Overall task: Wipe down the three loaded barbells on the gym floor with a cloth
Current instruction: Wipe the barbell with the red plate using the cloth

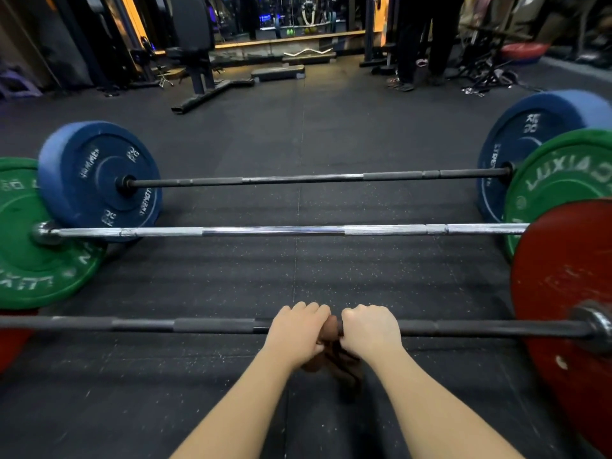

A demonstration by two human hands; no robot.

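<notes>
Three loaded barbells lie parallel on the dark floor. The nearest black bar (198, 325) carries red plates (563, 293). Behind it lies a chrome bar (281, 231) with green plates (29, 260). Farthest is a dark bar (314, 177) with blue plates (99, 173). A brown cloth (331, 329) is wrapped over the middle of the nearest bar, its ends hanging below. My left hand (298, 329) and my right hand (371, 329) sit side by side, each gripping the cloth around the bar.
A black weight bench (198, 61) stands at the back left, a step platform (278, 72) behind the centre. A person's legs (420, 44) are at the back right among stands and cables. Rubber floor (298, 120) stretches beyond the barbells.
</notes>
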